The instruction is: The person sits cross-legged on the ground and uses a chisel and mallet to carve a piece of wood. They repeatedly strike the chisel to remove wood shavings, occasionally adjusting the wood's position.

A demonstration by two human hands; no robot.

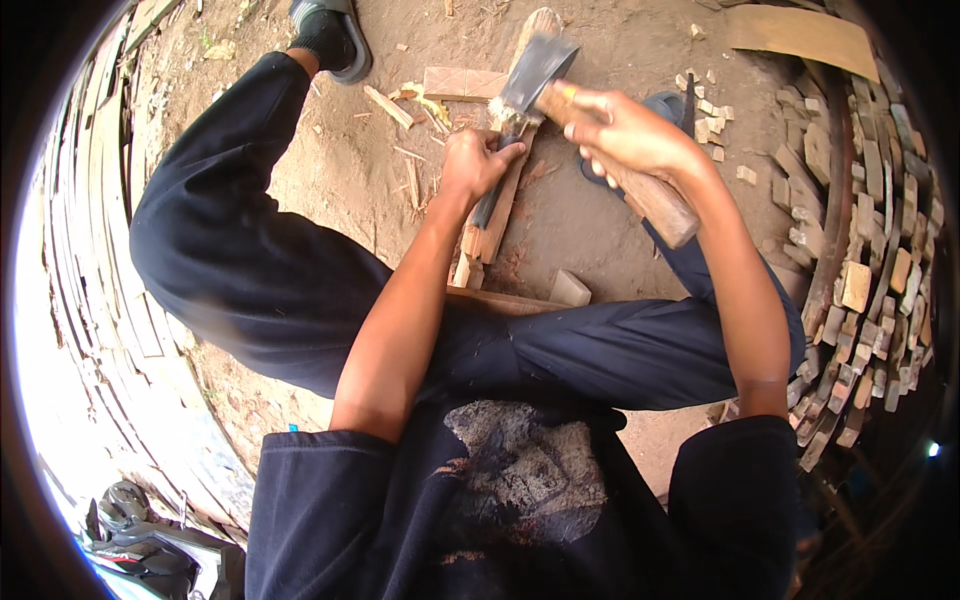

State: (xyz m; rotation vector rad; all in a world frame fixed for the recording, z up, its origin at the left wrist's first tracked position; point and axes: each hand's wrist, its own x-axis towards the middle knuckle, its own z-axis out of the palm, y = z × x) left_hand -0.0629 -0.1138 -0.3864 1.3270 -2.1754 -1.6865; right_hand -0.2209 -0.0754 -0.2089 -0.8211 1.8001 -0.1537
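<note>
Right hand (632, 135) wrapped around hatchet handle (664, 207), blade (541, 74) beyond it, left hand (477, 163) gripping dark bar (486, 207)

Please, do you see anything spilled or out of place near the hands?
Small wood blocks lie strewn on the dirt ground, right of the right hand, apart from the stacked wood pieces, so they look out of place. Loose splinters also litter the ground left of the left hand. Nothing else clearly stands out.
</note>
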